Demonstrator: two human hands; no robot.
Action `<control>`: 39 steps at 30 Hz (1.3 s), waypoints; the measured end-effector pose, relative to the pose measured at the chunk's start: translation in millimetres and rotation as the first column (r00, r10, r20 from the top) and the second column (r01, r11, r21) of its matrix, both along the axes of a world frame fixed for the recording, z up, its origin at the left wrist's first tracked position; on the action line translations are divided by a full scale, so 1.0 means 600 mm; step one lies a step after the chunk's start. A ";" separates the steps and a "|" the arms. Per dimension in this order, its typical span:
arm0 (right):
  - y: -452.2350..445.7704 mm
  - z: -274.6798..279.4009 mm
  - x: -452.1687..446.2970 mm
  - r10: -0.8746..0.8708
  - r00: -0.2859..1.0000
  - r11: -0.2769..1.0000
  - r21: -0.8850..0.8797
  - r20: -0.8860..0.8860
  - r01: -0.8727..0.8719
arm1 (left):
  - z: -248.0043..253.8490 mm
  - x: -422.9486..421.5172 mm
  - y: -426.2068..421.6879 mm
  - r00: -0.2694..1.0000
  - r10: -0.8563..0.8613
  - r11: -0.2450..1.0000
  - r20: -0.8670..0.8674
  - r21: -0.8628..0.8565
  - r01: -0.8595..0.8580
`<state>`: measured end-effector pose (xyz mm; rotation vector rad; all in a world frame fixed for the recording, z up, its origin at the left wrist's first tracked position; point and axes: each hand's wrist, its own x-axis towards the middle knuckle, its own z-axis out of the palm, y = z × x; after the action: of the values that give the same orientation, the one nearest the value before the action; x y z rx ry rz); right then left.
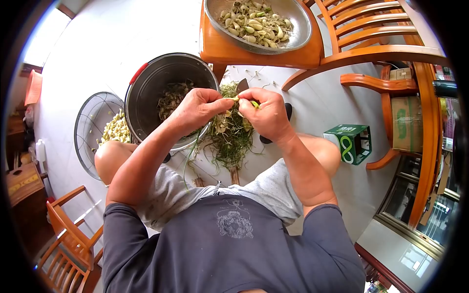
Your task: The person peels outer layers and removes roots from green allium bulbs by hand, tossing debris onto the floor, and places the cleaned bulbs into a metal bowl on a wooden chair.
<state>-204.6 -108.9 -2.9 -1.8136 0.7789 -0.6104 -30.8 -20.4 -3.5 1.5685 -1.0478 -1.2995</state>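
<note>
Fingertips of my left hand point(199, 108) and my right hand point(266, 111) meet over the floor, closed in a pinch on a small onion-like bulb point(235, 98). The bulb is pale yellow-green and mostly covered by my fingers; a bit of green shows by my right thumb. Just above my right hand a dark knife blade point(242, 86) points up; its handle is hidden, and I cannot tell what supports it. Below my hands lies a heap of green stalks and trimmings point(229, 146). A large dark metal pot point(141, 110) with trimmings inside stands beside my left forearm.
A metal colander point(307, 36) full of untrimmed bulbs rests on an orange wooden chair seat point(264, 59). Cleaned bulbs point(116, 129) fill part of a wire-framed basket point(78, 124) at left. A green box point(348, 143) sits on the floor at right. Wooden chairs point(376, 53) stand around.
</note>
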 end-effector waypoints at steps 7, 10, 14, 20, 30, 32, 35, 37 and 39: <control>-0.024 0.030 -0.006 -0.199 0.955 0.596 0.800 0.221 -0.061 | 0.022 0.003 -0.001 0.996 -0.050 0.996 -0.072 0.072 0.055; -0.050 0.036 -0.017 -0.293 0.894 0.571 0.812 0.339 -0.121 | -0.010 0.017 0.004 0.972 0.017 1.000 -0.236 0.018 -0.013; -0.069 0.006 -0.047 0.192 0.971 0.953 0.262 -0.144 -0.150 | -0.013 0.040 0.014 0.817 0.066 0.996 -0.573 0.089 -0.018; -0.067 0.029 -0.029 0.327 0.717 0.942 0.152 -0.616 -0.299 | -0.005 0.041 0.016 0.842 0.048 0.989 -0.538 0.143 0.035; -0.043 0.071 0.025 0.281 0.955 0.945 0.149 0.092 -0.293 | -0.010 0.037 0.011 0.842 -0.060 0.990 -0.536 0.076 0.119; -0.063 0.086 0.034 0.100 0.973 0.969 0.201 0.208 -0.142 | -0.006 0.042 0.014 0.809 0.007 0.993 -0.587 0.101 0.064; -0.119 0.077 0.056 -0.193 0.888 0.966 0.240 0.417 0.097 | -0.007 0.056 0.018 0.800 0.039 0.993 -0.598 0.109 0.033; -0.138 0.075 0.069 -0.382 0.853 0.923 0.107 0.356 0.369 | -0.005 0.059 0.024 0.761 0.045 0.996 -0.647 0.091 0.019; -0.129 0.075 0.066 -0.279 0.931 0.959 0.014 0.236 0.283 | -0.008 0.068 0.027 0.747 0.058 0.998 -0.663 0.065 -0.020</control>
<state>-164.8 -186.3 42.0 -1.6206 0.8774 -1.0057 10.0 -4.4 -8.5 1.0003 -0.5155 -1.6892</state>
